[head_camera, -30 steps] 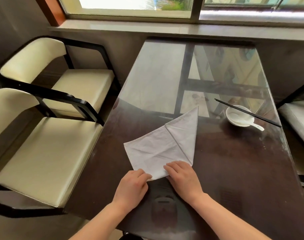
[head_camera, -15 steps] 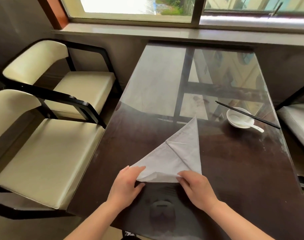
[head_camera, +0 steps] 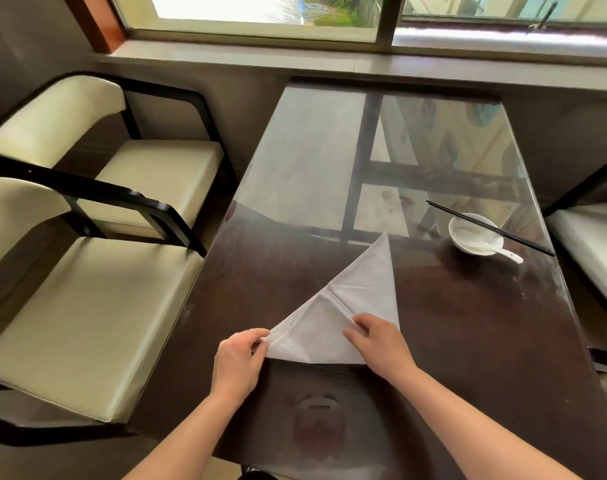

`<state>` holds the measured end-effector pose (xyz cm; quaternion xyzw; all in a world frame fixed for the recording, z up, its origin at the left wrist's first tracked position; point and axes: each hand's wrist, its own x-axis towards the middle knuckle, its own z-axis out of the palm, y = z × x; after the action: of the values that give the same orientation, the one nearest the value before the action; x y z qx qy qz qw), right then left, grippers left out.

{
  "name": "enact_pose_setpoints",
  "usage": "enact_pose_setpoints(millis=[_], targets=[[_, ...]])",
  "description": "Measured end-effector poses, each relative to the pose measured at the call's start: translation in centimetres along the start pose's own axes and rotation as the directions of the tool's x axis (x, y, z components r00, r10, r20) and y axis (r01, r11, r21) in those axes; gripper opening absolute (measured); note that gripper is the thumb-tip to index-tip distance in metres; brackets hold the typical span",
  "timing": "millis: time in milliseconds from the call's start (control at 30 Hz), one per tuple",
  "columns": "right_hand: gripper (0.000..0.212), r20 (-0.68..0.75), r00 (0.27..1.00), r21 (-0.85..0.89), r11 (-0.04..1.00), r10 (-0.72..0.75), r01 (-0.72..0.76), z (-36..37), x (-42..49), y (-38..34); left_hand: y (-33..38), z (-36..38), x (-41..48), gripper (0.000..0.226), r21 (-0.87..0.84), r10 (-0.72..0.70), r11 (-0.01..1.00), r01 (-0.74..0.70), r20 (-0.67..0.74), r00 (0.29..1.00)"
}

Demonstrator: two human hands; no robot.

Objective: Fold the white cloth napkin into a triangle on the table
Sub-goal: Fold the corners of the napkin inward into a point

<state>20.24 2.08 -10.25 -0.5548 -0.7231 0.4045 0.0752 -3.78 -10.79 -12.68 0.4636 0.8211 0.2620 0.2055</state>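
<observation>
White cloth napkin [head_camera: 364, 289], kite-shaped 1 second ago, now a triangle at the near edge of the counter [head_camera: 468, 341]; left hand [head_camera: 239, 362] pinching its left corner, right hand [head_camera: 378, 344] pressing it flat; fold seemingly near complete.

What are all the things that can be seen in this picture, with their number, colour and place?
napkin: one, white, folded to a triangle, near middle of the table
table: one, dark with a glass top, centre
bowl: one, white, far right side of the table
spoon: one, white, in the bowl, handle over its rim
chopsticks: one pair, black, lying across the bowl
chairs: two, cream with black frames, left of the table; part of a third at the right edge
window: one, beyond the table's far end
left hand: pinches the napkin's near left corner
right hand: lies on the napkin's near right corner; grip unclear
</observation>
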Motion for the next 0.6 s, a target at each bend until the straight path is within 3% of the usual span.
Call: enact_pose_setpoints(millis=[133,300,500,600], targets=[[0.041,0.024,0.995,-0.005,0.996,0.094,-0.094,0.5,2.6,-1.6,-0.5,-0.1,-0.3,0.033,0.003,0.034,0.999,-0.034,0.039,0.999],[0.010,-0.013,0.993,0.013,0.993,0.114,-0.114,1.0,4.6,-2.7,-1.5,0.0,-0.6,0.051,0.142,0.144,0.979,-0.147,0.035,0.989],[0.018,-0.108,0.989,0.027,0.995,0.100,-0.097,1.0,4.7,-2.4,-2.1,-0.3,-0.1,0.046,0.078,0.092,0.993,-0.091,-0.017,0.996],[0.018,-0.158,0.984,0.022,0.996,0.088,-0.085,1.2,4.8,-2.6,-2.3,-0.4,0.2,0.032,-0.004,0.038,0.999,-0.038,-0.016,0.999]])
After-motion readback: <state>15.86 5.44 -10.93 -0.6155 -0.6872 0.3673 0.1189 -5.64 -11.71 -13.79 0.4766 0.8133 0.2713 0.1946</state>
